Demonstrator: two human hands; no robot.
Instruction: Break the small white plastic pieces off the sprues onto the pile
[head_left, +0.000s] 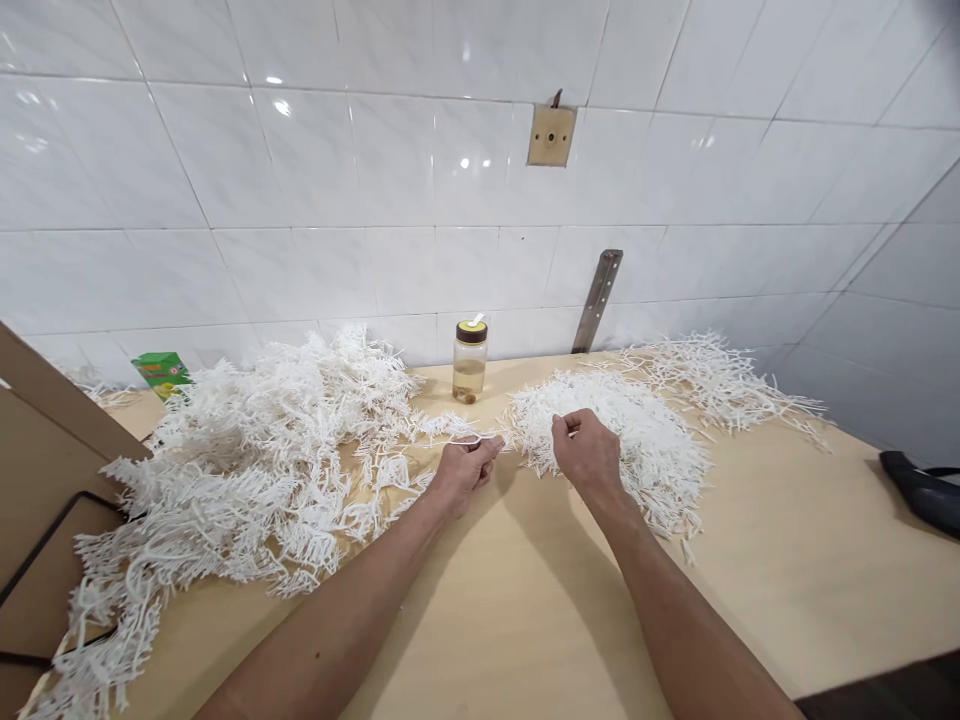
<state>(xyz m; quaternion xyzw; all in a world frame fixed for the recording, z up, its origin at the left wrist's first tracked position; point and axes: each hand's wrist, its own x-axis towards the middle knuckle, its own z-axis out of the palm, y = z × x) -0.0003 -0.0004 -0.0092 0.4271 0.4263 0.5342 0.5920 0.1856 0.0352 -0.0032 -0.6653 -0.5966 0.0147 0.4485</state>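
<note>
My left hand (466, 468) is closed in a pinch on a thin white plastic strip (459, 441) that runs out to the left toward a big heap of tangled white fringed strips (255, 460). My right hand (586, 452) is closed too, fingers curled over a small white piece at the near edge of a flatter pile of short white pieces (637, 430). Both hands hover just above the light wooden tabletop (525, 600), a short gap between them.
A clear jar with a dark lid (470, 361) stands by the tiled wall. A green carton (163, 372) sits far left. Brown cardboard (45, 470) leans at the left edge. More white pieces (720, 380) lie back right; a black object (926, 492) at the right.
</note>
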